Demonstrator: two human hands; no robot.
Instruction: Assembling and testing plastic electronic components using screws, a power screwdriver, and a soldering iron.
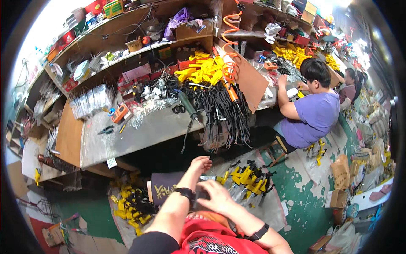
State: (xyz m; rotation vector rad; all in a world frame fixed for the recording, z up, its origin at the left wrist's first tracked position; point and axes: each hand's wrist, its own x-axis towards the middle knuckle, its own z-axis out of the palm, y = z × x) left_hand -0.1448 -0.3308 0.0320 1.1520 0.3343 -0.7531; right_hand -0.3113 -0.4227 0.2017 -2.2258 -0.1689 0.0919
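Note:
My left hand (200,163) is raised in front of me, its fingers loosely bent and apart from any object. A black wristband (183,192) circles that wrist. Against its right side, my right hand (216,196) closes thumb and fingers around a dark part of the band, partly hidden by the fingers. Another black band (259,232) is on my right wrist. Beyond my hands is the grey workbench (139,131), with a green-bodied power screwdriver (187,106) hanging near bundled black cables (224,112) and a heap of yellow plastic parts (203,70).
Yellow-and-black cable assemblies (249,180) lie on sheeting at right, more (131,209) at left. On the bench are black pliers (106,130) and an orange device (120,113). An orange coiled hose (230,46) hangs above. A co-worker in purple (315,110) sits at right.

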